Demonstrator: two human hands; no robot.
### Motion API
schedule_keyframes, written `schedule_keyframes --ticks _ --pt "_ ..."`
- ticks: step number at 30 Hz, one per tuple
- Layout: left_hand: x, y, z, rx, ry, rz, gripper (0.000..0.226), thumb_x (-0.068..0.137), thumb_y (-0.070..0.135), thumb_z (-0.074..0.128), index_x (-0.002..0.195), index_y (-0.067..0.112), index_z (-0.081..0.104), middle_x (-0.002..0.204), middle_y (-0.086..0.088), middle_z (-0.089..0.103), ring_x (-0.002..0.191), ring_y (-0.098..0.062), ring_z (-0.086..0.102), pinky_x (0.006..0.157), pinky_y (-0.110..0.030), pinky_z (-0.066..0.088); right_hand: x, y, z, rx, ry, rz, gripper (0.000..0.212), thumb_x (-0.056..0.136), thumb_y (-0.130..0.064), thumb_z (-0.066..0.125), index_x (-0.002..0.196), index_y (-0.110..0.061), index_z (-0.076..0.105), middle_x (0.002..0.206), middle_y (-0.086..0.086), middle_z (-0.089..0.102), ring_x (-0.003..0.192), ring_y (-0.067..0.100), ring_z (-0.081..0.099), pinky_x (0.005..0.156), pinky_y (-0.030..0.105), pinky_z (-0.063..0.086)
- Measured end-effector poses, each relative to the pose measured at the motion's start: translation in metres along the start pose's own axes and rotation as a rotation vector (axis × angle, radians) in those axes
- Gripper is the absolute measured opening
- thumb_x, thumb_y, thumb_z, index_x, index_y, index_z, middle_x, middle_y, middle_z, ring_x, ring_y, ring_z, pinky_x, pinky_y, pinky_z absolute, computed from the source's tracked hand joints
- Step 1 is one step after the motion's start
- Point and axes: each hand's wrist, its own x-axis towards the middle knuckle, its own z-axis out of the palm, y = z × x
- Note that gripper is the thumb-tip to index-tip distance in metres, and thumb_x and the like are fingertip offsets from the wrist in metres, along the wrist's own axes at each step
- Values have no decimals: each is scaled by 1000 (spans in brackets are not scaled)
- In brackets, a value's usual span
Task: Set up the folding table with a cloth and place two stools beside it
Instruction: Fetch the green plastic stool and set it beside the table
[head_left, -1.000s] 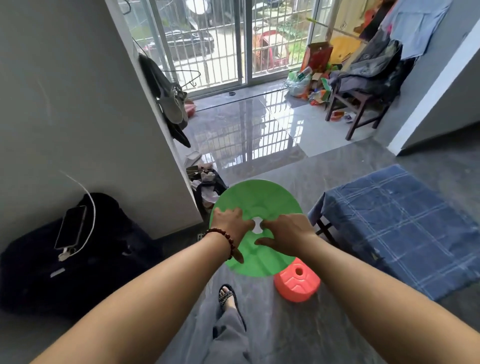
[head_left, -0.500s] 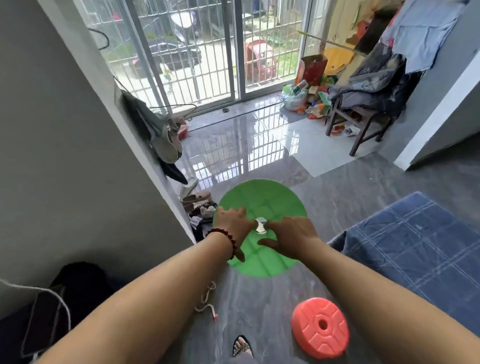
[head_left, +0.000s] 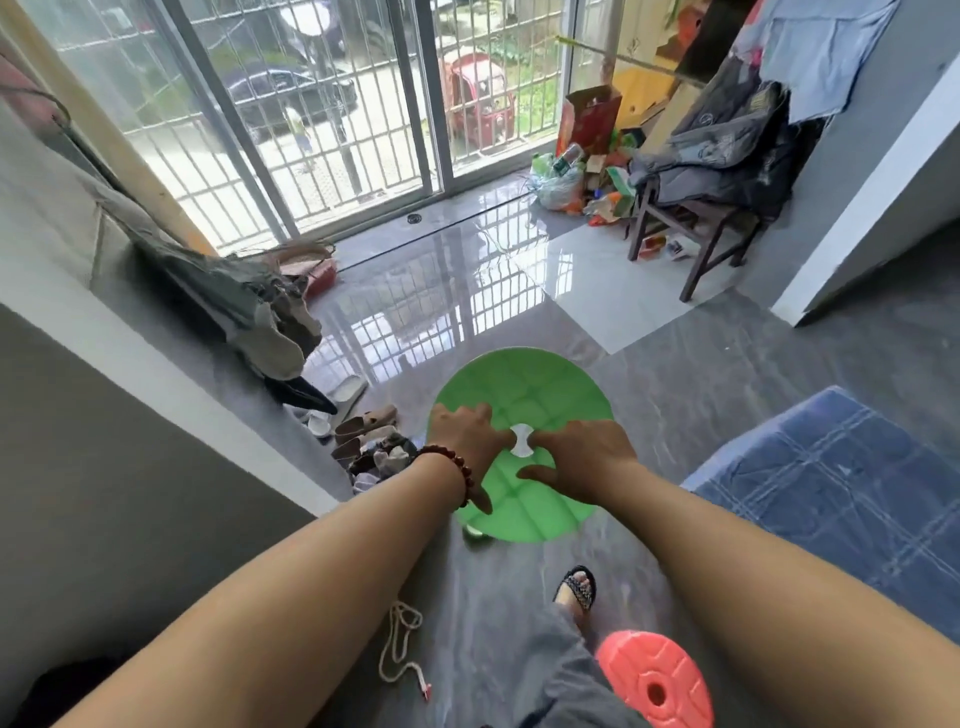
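- Holding the green stool (head_left: 540, 384), folded flat into a disc, out in front at arm's length above the grey floor (head_left: 727, 364), head view.
- Left hand (head_left: 467, 441) grasps the disc at its centre hole, fingers hooked at the edge, thumb lying on the face; a bead bracelet (head_left: 460, 470) is on the wrist.
- Right hand (head_left: 576, 457) grasps the opposite side of the same hole, thumb spread across the face.
- Red stool (head_left: 654, 680), also flat, lies on the floor at bottom right, near a sandalled foot (head_left: 576, 587).
- Blue checked cloth (head_left: 831, 499) is spread at right; whatever is under it is hidden.
- Cord (head_left: 400, 644) lies loose on the floor; shoes (head_left: 363, 421) are by the left wall.
- Wooden chair (head_left: 691, 234), heaped with clothes, stands far right, near the barred window (head_left: 363, 104).
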Motion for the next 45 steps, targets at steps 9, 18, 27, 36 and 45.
schedule_keyframes --ticks 9,18,27,36,45 --pt "137 0 -81 2 29 57 82 64 53 74 135 37 36 123 -7 46 112 -28 49 92 -44 40 82 126 -23 -22 10 55 56 85 -72 38 130 -41 47 117 0 65 105 23 61 68 29 35" --pt "246 23 -128 85 35 146 87 64 61 73 138 41 30 131 -5 40 119 -27 44 97 -46 35 123 224 -21 31 -44 170 54 86 -69 40 130 -39 47 115 1 65 104 24 61 67 28 34" --pt "332 41 -155 140 59 290 81 68 62 68 137 42 30 128 -5 42 117 -26 46 95 -44 37 146 289 -9 89 -70 307 52 86 -67 42 128 -37 49 112 3 66 102 25 62 66 29 33" --pt "456 42 -211 246 122 434 82 67 66 67 137 42 31 128 -5 42 117 -26 46 93 -43 39 210 378 -14 120 -70 495 53 85 -69 42 128 -39 48 112 6 66 103 26 62 77 31 45" --pt "553 42 -252 302 156 572 77 69 64 66 135 42 34 127 -6 41 117 -27 46 92 -45 38 258 445 -14 182 -74 632 55 86 -69 39 130 -37 47 111 8 66 103 28 62 77 32 45"
